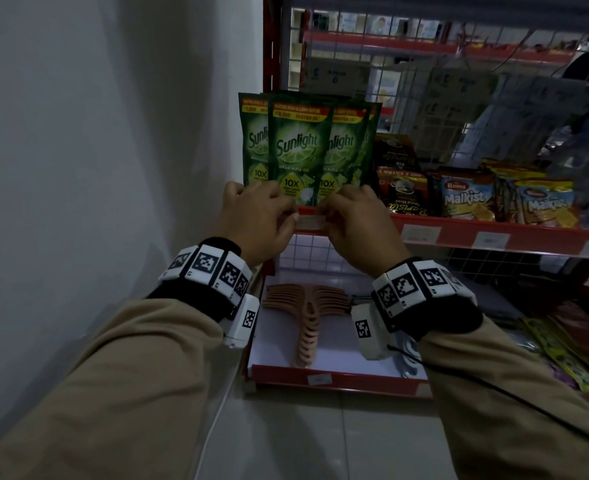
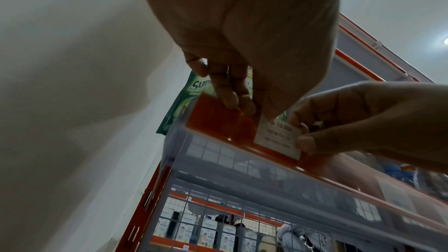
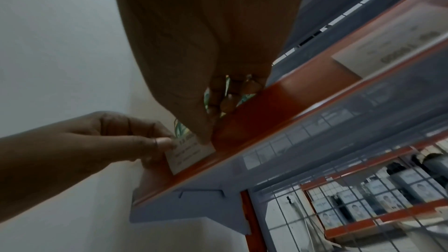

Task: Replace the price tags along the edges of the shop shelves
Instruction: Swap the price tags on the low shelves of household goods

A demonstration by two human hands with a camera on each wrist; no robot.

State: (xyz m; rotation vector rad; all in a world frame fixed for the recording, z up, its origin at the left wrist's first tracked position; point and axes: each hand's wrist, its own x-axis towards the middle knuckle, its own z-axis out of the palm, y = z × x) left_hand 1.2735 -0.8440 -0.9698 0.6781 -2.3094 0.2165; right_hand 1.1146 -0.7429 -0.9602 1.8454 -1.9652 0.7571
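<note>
A white price tag (image 1: pixel 309 221) sits against the red edge strip (image 1: pixel 459 233) of the shelf, just below the green Sunlight pouches (image 1: pixel 296 150). My left hand (image 1: pixel 291 216) pinches the tag's left end, its thumb (image 3: pixel 162 142) lying on the paper. My right hand (image 1: pixel 327 216) pinches the right end between thumb (image 2: pixel 306 142) and forefinger. In the left wrist view the tag (image 2: pixel 278 139) shows printed text and lies flat on the strip (image 2: pixel 218 122). My left fingers (image 2: pixel 232 97) curl over the strip's upper lip. In the right wrist view the tag (image 3: pixel 189 152) is partly hidden by my right palm.
More white tags (image 1: pixel 421 233) sit further right along the strip. Coffee packs (image 1: pixel 404 192) and Malkist packs (image 1: pixel 466 199) stand right of the pouches. A lower shelf (image 1: pixel 334 379) holds brown plastic pieces (image 1: pixel 307 317). A white wall (image 1: pixel 113 133) closes the left side.
</note>
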